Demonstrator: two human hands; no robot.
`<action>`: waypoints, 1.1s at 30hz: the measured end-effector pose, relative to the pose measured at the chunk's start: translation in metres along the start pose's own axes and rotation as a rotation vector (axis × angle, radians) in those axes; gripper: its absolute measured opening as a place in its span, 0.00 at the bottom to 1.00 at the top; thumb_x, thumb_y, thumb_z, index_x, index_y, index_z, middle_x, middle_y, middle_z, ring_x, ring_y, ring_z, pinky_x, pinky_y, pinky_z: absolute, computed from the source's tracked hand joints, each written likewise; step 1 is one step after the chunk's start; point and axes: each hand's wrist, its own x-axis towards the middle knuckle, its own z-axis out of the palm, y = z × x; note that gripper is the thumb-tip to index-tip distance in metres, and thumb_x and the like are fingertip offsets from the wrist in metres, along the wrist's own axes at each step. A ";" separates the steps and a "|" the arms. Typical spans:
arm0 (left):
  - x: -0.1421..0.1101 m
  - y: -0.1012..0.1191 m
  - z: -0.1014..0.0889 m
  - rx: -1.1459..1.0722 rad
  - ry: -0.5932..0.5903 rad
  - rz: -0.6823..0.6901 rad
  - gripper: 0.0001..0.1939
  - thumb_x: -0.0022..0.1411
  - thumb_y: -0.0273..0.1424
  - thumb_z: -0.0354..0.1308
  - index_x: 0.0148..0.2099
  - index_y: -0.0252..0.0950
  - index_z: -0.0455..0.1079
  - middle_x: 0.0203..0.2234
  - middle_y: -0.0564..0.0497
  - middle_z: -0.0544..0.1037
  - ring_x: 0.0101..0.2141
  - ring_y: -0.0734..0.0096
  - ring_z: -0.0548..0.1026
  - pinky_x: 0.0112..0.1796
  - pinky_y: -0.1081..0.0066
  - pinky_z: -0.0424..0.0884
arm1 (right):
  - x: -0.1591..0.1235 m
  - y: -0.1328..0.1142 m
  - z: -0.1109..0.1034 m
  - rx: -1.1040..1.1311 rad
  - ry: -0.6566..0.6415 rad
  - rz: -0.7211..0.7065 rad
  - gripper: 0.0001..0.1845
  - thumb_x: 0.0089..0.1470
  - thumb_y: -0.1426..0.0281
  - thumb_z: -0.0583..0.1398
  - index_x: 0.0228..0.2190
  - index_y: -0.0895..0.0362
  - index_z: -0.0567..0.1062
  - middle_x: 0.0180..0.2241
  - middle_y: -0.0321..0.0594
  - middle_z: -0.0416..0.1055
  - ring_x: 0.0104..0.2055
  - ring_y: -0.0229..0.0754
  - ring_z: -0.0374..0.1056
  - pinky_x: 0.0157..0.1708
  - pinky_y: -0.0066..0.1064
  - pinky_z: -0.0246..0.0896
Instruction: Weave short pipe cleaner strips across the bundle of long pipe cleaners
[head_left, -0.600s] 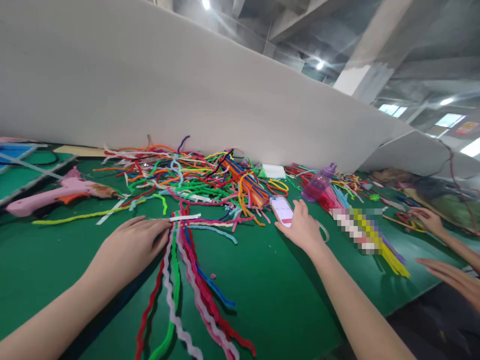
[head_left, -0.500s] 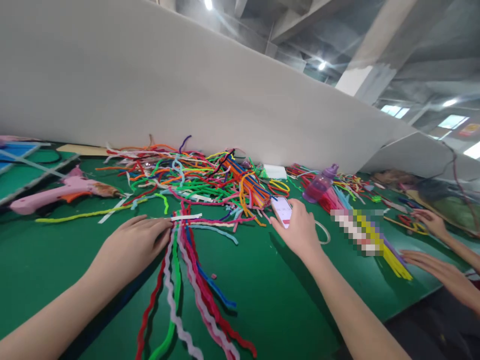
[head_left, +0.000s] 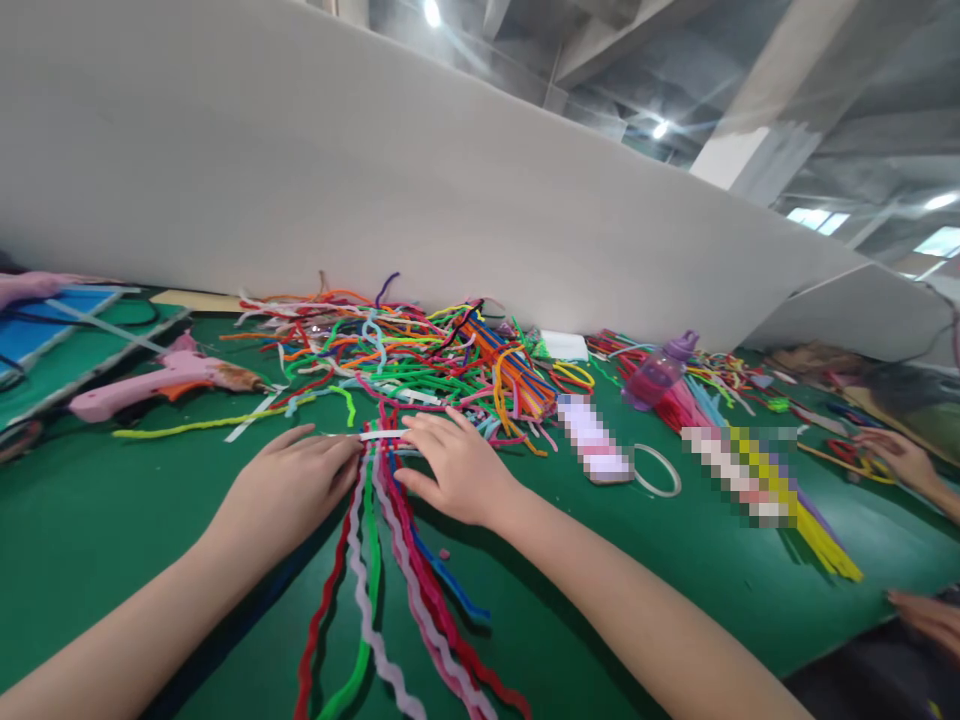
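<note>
Fuzzy wavy stems (head_left: 390, 560) under both flat, unclenched hands, tangled pile (head_left: 420, 355) behind (glue gun (head_left: 161, 378) left)

Fuzzy wavy chenille stems, multicoloured bundle (head_left: 390, 560): soft, matt pile. Green table cover (head_left: 570, 600): smooth, slight sheen. Pink plastic glue gun (head_left: 161, 380): glossy. Translucent purple plastic bottle (head_left: 656, 375).

No legible text, label, brand or number anywhere

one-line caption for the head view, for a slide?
Left hand and right hand rest on a bundle of wavy pipe cleaners on a green table, glue gun beside.
</note>
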 end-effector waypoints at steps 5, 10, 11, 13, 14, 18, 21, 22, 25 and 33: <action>-0.001 0.002 -0.002 -0.023 0.041 -0.006 0.19 0.67 0.35 0.42 0.47 0.37 0.73 0.39 0.47 0.81 0.40 0.62 0.78 0.56 0.54 0.57 | 0.004 0.008 0.015 -0.026 0.152 0.125 0.16 0.61 0.70 0.50 0.48 0.61 0.69 0.48 0.46 0.73 0.54 0.41 0.65 0.62 0.40 0.47; -0.001 0.004 -0.004 0.022 0.118 0.008 0.17 0.66 0.34 0.44 0.47 0.36 0.73 0.42 0.45 0.80 0.42 0.59 0.77 0.58 0.51 0.54 | -0.003 0.014 0.012 -0.029 0.180 0.149 0.17 0.57 0.75 0.49 0.46 0.61 0.70 0.44 0.46 0.75 0.53 0.42 0.67 0.65 0.46 0.40; -0.001 0.005 -0.005 0.037 0.143 0.018 0.17 0.66 0.34 0.45 0.48 0.36 0.72 0.44 0.44 0.79 0.44 0.58 0.77 0.59 0.51 0.52 | -0.003 0.013 0.012 -0.028 0.169 0.138 0.17 0.57 0.75 0.49 0.46 0.62 0.70 0.44 0.47 0.74 0.53 0.43 0.66 0.65 0.47 0.39; 0.000 0.009 -0.008 0.065 0.196 0.036 0.16 0.66 0.33 0.46 0.50 0.36 0.71 0.47 0.44 0.78 0.49 0.57 0.74 0.61 0.49 0.48 | -0.002 0.011 0.012 -0.051 0.137 0.089 0.17 0.58 0.73 0.50 0.47 0.63 0.70 0.48 0.49 0.73 0.56 0.44 0.64 0.66 0.49 0.35; 0.000 0.011 -0.009 0.073 0.216 0.046 0.16 0.66 0.32 0.46 0.51 0.36 0.71 0.49 0.44 0.77 0.50 0.57 0.73 0.61 0.49 0.47 | 0.000 0.008 0.012 -0.079 0.119 0.064 0.17 0.58 0.72 0.50 0.47 0.63 0.70 0.50 0.51 0.71 0.57 0.45 0.63 0.66 0.50 0.34; 0.001 0.019 -0.010 0.073 0.237 0.105 0.17 0.66 0.29 0.45 0.52 0.34 0.70 0.50 0.42 0.76 0.53 0.56 0.71 0.62 0.46 0.44 | 0.007 -0.008 0.007 -0.242 0.089 0.054 0.17 0.59 0.70 0.51 0.42 0.68 0.72 0.52 0.61 0.69 0.59 0.52 0.61 0.66 0.51 0.33; 0.001 0.022 -0.007 0.023 0.236 0.141 0.18 0.66 0.30 0.44 0.53 0.34 0.70 0.53 0.40 0.73 0.54 0.56 0.70 0.60 0.50 0.55 | 0.010 -0.023 0.006 -0.211 0.143 0.058 0.17 0.60 0.71 0.50 0.46 0.69 0.69 0.57 0.61 0.62 0.62 0.52 0.56 0.66 0.50 0.36; 0.001 0.022 -0.005 -0.008 0.222 0.151 0.19 0.66 0.31 0.44 0.53 0.33 0.69 0.54 0.40 0.72 0.55 0.57 0.69 0.58 0.53 0.60 | 0.011 -0.027 0.007 -0.151 0.148 0.044 0.18 0.60 0.72 0.50 0.49 0.68 0.68 0.59 0.59 0.60 0.63 0.50 0.54 0.66 0.49 0.38; 0.000 0.021 0.003 -0.095 0.161 0.129 0.21 0.65 0.31 0.43 0.55 0.31 0.67 0.56 0.39 0.70 0.56 0.58 0.69 0.53 0.60 0.68 | 0.012 -0.031 0.016 0.074 0.084 0.037 0.21 0.60 0.72 0.49 0.53 0.67 0.64 0.60 0.54 0.60 0.64 0.44 0.52 0.64 0.40 0.49; 0.000 0.019 0.010 -0.157 0.056 -0.041 0.21 0.66 0.31 0.40 0.55 0.31 0.66 0.50 0.39 0.75 0.50 0.60 0.74 0.50 0.61 0.71 | 0.013 -0.015 0.033 0.173 -0.046 0.099 0.25 0.61 0.68 0.49 0.56 0.67 0.61 0.57 0.54 0.64 0.60 0.46 0.59 0.61 0.40 0.53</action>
